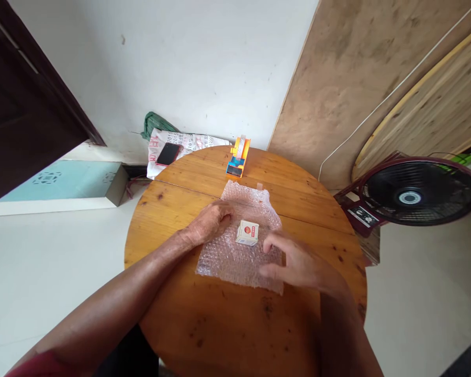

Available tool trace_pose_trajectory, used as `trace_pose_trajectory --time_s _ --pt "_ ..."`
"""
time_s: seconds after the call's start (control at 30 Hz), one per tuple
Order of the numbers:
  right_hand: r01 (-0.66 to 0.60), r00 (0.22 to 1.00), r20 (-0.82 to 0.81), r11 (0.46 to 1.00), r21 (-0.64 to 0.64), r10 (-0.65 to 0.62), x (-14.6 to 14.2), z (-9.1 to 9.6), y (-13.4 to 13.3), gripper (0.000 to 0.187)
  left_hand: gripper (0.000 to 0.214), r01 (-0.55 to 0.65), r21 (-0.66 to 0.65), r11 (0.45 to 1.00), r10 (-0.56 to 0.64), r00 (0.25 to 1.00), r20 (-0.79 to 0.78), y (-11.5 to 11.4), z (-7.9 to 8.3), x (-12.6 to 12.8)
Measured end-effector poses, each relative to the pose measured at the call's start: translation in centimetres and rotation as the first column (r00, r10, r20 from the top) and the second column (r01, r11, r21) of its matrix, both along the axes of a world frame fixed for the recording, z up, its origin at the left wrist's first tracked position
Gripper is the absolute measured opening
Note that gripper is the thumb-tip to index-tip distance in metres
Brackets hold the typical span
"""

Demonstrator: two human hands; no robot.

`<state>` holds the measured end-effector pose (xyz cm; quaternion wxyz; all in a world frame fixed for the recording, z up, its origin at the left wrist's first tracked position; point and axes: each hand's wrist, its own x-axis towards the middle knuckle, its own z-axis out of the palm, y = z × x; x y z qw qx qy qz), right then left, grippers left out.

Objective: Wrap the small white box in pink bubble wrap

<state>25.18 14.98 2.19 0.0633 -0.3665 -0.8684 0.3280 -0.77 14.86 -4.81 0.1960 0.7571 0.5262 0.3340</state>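
Observation:
A sheet of bubble wrap (220, 262) lies spread on the round wooden table (235, 324). On its middle sits a small white box (247, 232) with a red round mark and red lettering. My left hand (212, 221) rests at the sheet's left edge, its fingers curled closed on the wrap; their tips are partly hidden. Over the right side of the sheet is my right hand (294, 262), slightly blurred, with thumb and fingers apart and nothing between them. It is beside the box without touching it.
An orange and blue tape dispenser (238, 157) stands at the table's far edge. Behind it on the left, a phone (168, 154) lies on a printed white sack (192, 141). A black fan (410, 196) stands to the right, and a white wall (188, 63) rises behind.

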Motion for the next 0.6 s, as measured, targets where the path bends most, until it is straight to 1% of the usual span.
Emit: trace_pose_trajectory --time_s 0.07,0.13,0.2,0.27,0.33,0.4,0.5,0.6 --pt "-0.082 0.992 0.093 0.997 -0.008 0.082 -0.1 0.5 -1.1 0.03 0.025 -0.004 0.007 1.0 0.004 1.0 0.003 0.0 0.0 0.0" --pt "-0.121 0.977 0.176 0.993 0.007 0.118 -0.6 0.4 -2.3 0.035 0.025 -0.013 0.01 1.0 0.013 1.0 0.008 0.0 0.1 0.0" --pt "-0.15 0.96 0.248 0.987 0.058 0.131 -1.5 -0.4 -3.4 0.03 0.026 -0.021 0.007 1.0 0.02 1.0 0.019 0.0 0.2 0.0" --pt "-0.184 0.943 0.304 0.973 0.143 0.133 -2.4 -1.5 -4.2 0.024 0.026 -0.027 0.002 1.0 0.027 0.999 0.029 -0.1 0.3 0.0" --pt "-0.226 0.925 0.356 0.947 0.227 0.136 -3.0 -2.4 -4.6 0.028 0.025 -0.035 0.001 0.999 0.035 0.999 0.033 -0.1 0.4 0.0" --pt "-0.264 0.91 0.389 0.923 0.281 0.142 -3.3 -2.9 -4.6 0.031 0.023 -0.048 0.006 0.999 0.048 0.998 0.047 -0.2 0.5 0.0" --pt "-0.257 0.929 0.338 0.918 0.303 0.149 -3.1 -2.5 -4.0 0.026 0.018 -0.066 0.011 0.998 0.064 0.988 0.138 -0.5 0.9 0.1" --pt "-0.163 0.978 0.174 0.935 0.316 0.112 -2.5 -1.2 -3.3 0.02 0.015 -0.024 -0.049 0.999 0.036 0.961 0.275 -1.1 1.7 0.2"
